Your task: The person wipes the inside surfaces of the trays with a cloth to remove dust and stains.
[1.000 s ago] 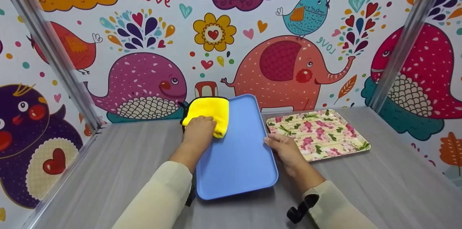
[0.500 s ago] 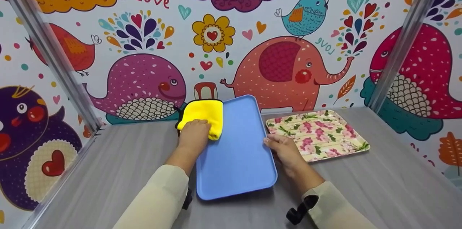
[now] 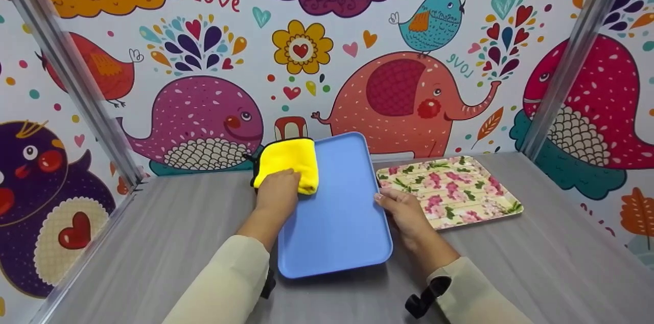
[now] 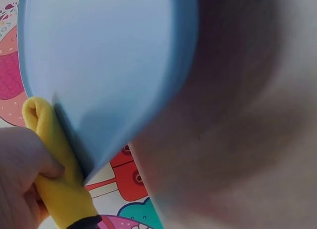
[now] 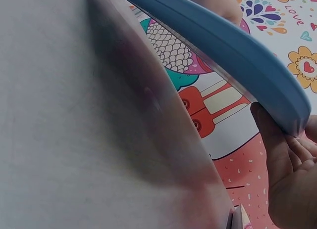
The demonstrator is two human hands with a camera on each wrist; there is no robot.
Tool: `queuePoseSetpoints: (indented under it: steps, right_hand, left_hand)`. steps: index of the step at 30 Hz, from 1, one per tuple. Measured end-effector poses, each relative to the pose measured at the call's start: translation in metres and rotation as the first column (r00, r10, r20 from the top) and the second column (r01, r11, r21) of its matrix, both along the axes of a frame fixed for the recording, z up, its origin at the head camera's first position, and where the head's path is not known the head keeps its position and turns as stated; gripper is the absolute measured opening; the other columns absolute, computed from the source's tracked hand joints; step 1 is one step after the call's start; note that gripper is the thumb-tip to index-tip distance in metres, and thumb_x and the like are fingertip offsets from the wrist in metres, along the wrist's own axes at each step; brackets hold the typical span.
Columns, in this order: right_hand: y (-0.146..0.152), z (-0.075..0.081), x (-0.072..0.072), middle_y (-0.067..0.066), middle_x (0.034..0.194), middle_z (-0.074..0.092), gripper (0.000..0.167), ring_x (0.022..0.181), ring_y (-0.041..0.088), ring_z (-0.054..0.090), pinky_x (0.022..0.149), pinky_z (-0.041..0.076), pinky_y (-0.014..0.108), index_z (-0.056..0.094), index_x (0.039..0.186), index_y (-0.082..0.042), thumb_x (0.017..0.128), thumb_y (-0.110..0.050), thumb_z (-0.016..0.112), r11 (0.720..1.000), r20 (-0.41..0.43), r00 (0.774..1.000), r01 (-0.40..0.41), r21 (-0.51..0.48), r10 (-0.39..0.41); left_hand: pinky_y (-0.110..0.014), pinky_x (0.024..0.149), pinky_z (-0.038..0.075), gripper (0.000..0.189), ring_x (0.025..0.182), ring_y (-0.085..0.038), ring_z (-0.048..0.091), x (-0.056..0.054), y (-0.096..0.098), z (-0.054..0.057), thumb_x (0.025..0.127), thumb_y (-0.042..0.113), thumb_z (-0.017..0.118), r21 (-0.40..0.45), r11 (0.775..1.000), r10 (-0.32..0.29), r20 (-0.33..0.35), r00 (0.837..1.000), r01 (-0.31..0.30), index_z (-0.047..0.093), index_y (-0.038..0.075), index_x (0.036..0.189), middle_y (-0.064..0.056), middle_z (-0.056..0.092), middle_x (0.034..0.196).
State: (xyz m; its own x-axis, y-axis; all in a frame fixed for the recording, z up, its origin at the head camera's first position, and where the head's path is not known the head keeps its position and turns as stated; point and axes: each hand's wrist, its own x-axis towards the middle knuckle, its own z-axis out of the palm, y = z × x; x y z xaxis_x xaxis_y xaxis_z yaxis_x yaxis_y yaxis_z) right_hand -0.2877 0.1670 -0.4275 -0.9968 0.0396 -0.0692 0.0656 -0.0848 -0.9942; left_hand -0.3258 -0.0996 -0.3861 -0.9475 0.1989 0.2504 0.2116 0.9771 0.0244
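A blue rectangular tray [image 3: 340, 227] is held up off the table at a tilt in the head view. My right hand [image 3: 407, 214] grips its right edge, thumb on the rim; in the right wrist view, fingers [image 5: 272, 140] reach under the tray [image 5: 233, 46]. At the tray's upper left, my left hand [image 3: 277, 193] holds a folded yellow cloth [image 3: 288, 158] with dark edging against the surface. The left wrist view shows the thumb pressing into the folded cloth [image 4: 54, 145], which lies over the tray's edge. Part of the left hand's fingers is hidden.
A floral-patterned tray [image 3: 454, 191] lies on the grey table [image 3: 189, 242] just right of the blue tray. Behind the table stands a wall panel [image 3: 317, 99] printed with cartoon animals, with metal posts [image 3: 572, 58] at its corners.
The left hand and yellow cloth first slid left and slightly down over the tray, then a little up and right. The right hand keeps its grip, and the blue tray has barely moved.
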Motion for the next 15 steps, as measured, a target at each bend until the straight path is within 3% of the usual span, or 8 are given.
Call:
queuePoseSetpoints:
  steps: [8,15]
  right_hand:
    - [0.0,0.001,0.001,0.006,0.101,0.077,0.036,0.085,0.013,0.071,0.076,0.059,0.026,0.065,0.132,0.006,0.101,-0.012,0.065,1.0,0.007,1.0,-0.013,-0.013,0.014]
    - [-0.001,0.001,0.001,0.004,0.098,0.077,0.038,0.084,0.012,0.071,0.076,0.06,0.025,0.064,0.133,0.008,0.1,-0.011,0.065,0.999,-0.013,1.0,-0.018,-0.028,0.017]
  left_hand:
    - [-0.046,0.117,0.046,0.047,0.132,-0.032,0.063,0.004,0.007,0.001,0.101,0.013,0.068,0.063,0.996,0.058,0.102,0.993,-0.064,0.06,0.009,0.146,-0.01,0.065,0.144]
    - [-0.046,0.121,0.042,0.049,0.139,-0.03,0.058,0.006,0.011,0.002,0.101,0.011,0.066,0.17,0.98,0.088,0.122,0.989,-0.108,0.057,0.01,0.149,-0.008,0.062,0.149]
